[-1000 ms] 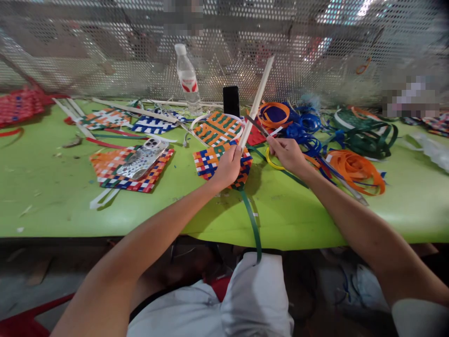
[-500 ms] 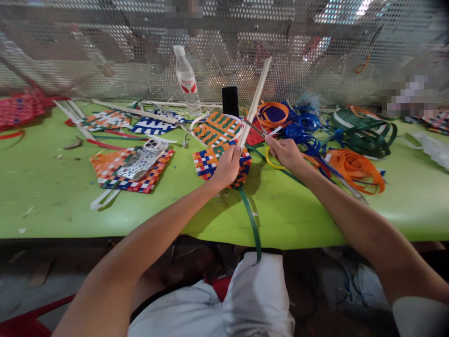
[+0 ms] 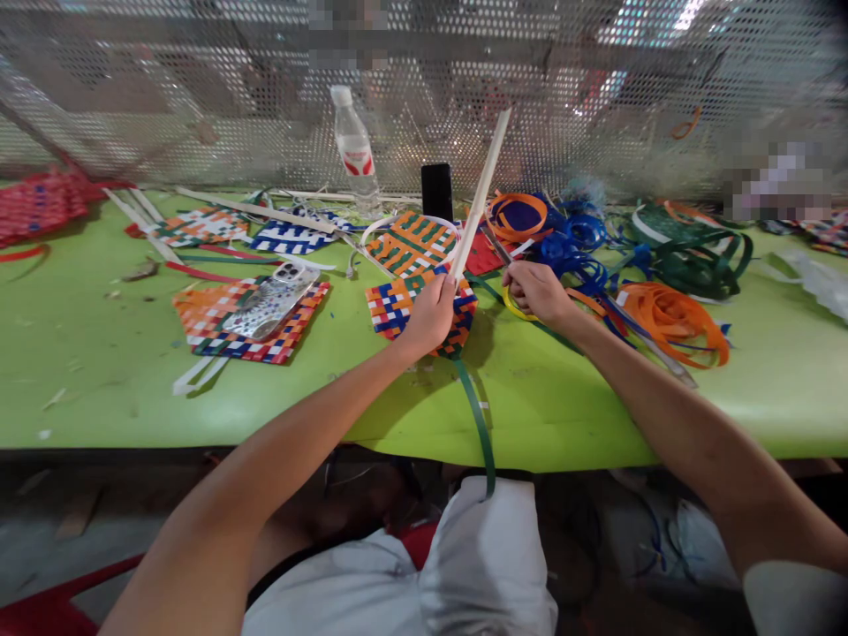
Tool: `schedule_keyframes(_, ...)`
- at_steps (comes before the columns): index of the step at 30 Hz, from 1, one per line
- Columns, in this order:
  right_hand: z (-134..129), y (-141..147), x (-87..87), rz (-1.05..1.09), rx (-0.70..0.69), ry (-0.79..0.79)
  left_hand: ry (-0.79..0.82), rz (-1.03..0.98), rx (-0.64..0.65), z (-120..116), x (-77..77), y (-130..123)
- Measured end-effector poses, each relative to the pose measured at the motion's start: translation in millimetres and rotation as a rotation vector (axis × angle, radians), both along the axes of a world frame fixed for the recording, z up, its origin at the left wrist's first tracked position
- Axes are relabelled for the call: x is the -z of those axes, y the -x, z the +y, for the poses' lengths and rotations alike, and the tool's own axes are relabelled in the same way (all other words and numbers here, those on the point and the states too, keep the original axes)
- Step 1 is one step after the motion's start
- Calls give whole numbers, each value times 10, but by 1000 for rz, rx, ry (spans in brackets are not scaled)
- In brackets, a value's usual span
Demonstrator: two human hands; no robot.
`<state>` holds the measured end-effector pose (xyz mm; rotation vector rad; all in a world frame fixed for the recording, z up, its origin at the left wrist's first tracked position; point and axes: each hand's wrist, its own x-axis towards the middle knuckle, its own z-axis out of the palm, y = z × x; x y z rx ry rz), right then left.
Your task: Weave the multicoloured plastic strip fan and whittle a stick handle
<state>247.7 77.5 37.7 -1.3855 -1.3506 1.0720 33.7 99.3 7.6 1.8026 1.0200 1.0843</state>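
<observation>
My left hand (image 3: 430,314) is closed around the lower end of a pale, flat wooden strip (image 3: 481,194), which slants up and to the right. Under that hand lies a woven piece in orange, blue, white and green (image 3: 388,309), with a long green strap (image 3: 475,411) hanging from it over the table edge. In my closed right hand (image 3: 538,290) is a knife (image 3: 496,242) with a narrow dark blade; most of its handle is hidden by the fingers. The blade points up-left, close to the strip. A yellow loop (image 3: 513,305) shows below my right hand.
A patterned phone (image 3: 271,303) rests on another woven piece (image 3: 199,320) at left. Behind stand a water bottle (image 3: 356,155) and a black phone (image 3: 436,192) before a perforated metal screen (image 3: 252,115). Orange strapping coils (image 3: 672,322) and green coils (image 3: 702,256) lie at right.
My right hand has shifted slightly right and down, and the knife's blade has moved from against the strip to its right side. My left hand keeps its hold on the strip.
</observation>
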Motion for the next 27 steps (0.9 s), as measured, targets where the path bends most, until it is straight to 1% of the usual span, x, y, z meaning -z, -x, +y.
schedule_keyframes(3, -19, 4, 17, 19, -73, 31, -1, 1, 2, -11, -20, 3)
schedule_keyframes(7, -42, 20, 61, 7, -136, -4, 1, 18, 5, -21, -46, 4)
schedule_keyframes(12, -11, 16, 114, -101, -111, -75, 0, 21, 0, -16, -35, -1)
schedule_keyframes(16, 6, -2, 113, -167, -105, -142, -3, 14, -2, -21, -40, 1)
schedule_keyframes(19, -12, -7, 98, -267, -121, -223, -13, 12, -3, -27, -55, 2)
schedule_keyframes(24, -42, -20, 110, -545, -101, -425, 1, 28, 7, -31, -57, 0)
schedule_keyframes(27, -35, -34, 136, -604, -112, -447, -38, 40, 3, -34, -46, -3)
